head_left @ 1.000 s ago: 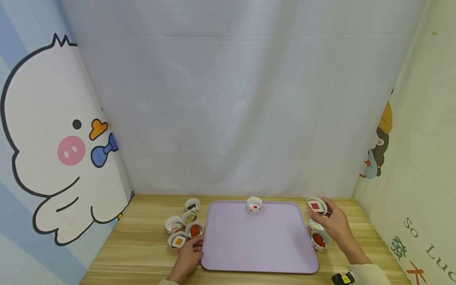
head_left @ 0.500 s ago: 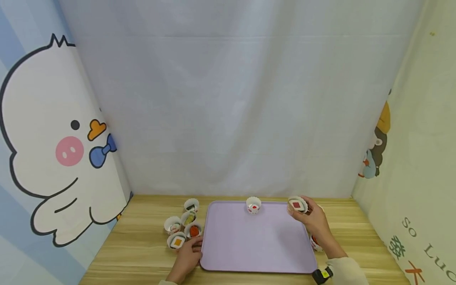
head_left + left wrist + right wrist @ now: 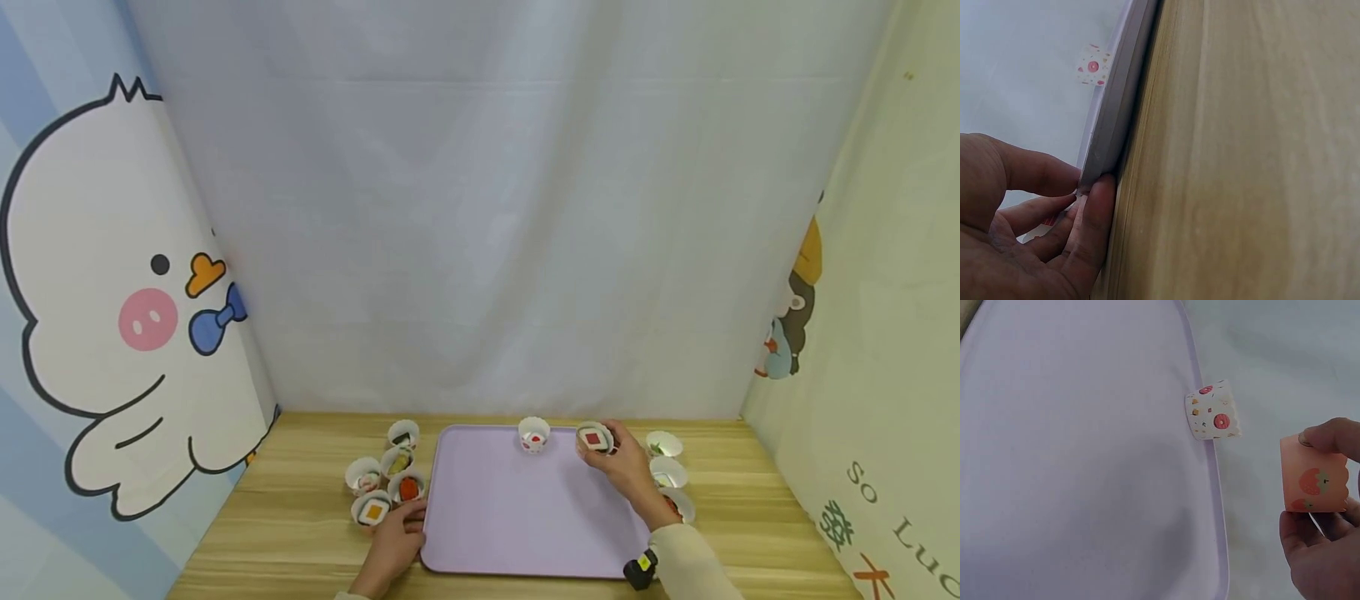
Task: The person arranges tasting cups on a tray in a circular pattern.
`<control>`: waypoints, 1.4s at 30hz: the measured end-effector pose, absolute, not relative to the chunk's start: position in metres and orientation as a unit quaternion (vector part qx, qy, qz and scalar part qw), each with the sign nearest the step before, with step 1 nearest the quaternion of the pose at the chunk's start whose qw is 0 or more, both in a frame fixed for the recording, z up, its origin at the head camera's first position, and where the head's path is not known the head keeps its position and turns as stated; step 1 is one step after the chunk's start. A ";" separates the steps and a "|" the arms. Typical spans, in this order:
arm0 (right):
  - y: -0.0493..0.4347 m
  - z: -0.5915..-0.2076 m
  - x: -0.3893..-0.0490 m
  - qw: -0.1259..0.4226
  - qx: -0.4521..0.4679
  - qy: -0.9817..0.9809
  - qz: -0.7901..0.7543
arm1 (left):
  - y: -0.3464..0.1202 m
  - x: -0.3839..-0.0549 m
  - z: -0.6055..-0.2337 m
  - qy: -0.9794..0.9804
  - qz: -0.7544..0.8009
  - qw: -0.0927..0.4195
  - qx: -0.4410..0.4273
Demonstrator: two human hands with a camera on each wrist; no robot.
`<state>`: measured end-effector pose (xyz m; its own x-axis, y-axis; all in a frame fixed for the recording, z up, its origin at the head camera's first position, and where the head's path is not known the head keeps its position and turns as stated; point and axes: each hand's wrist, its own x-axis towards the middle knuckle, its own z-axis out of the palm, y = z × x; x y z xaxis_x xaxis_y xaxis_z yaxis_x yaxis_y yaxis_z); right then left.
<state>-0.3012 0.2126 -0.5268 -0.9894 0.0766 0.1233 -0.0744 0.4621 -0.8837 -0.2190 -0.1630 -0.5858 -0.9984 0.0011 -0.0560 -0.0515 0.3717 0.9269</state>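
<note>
While the thumb of the right hand [image 3: 628, 473] presses its near left side and the fingers curl round its right, the pink strawberry-printed paper cup [image 3: 1314, 481] is held firmly in the air over the far right part of a lilac rectangular tray [image 3: 525, 508]. Its scalloped mouth faces up and its short axis stands roughly vertical; inside, a white square block with a dark red centre [image 3: 593, 438] shows. The forearm, in a cream sleeve [image 3: 688, 560] with a black device [image 3: 640, 571] at the wrist, slants in from the near right.

The left hand [image 3: 392, 543] pinches the tray's left edge by the near corner, that arm reaching from the near side. With its long axis running left to right, the tray bears a white doughnut-printed paper cup [image 3: 534, 436] at its far edge. Beyond, on the wood-grain table [image 3: 262, 517], five filled paper cups [image 3: 364, 476] cluster left and three more [image 3: 667, 472] line the right.
</note>
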 end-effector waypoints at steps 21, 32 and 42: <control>0.184 -0.568 -0.323 0.066 -0.005 -0.883 0.465 | -0.165 -0.219 -0.588 0.832 0.554 0.012 -0.007; 0.177 -0.575 -0.330 0.065 -0.012 -0.881 0.469 | -0.164 -0.220 -0.588 0.828 0.561 0.017 -0.012; 0.173 -0.579 -0.333 0.059 -0.005 -0.878 0.475 | -0.163 -0.219 -0.588 0.818 0.575 0.028 -0.020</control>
<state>-0.3331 0.1732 -0.5795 -0.9929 0.0653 0.0994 -0.0474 0.5496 -0.8341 -0.2194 -0.1635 -0.5876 -0.9977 -0.0001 -0.0677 -0.0637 0.3389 0.9386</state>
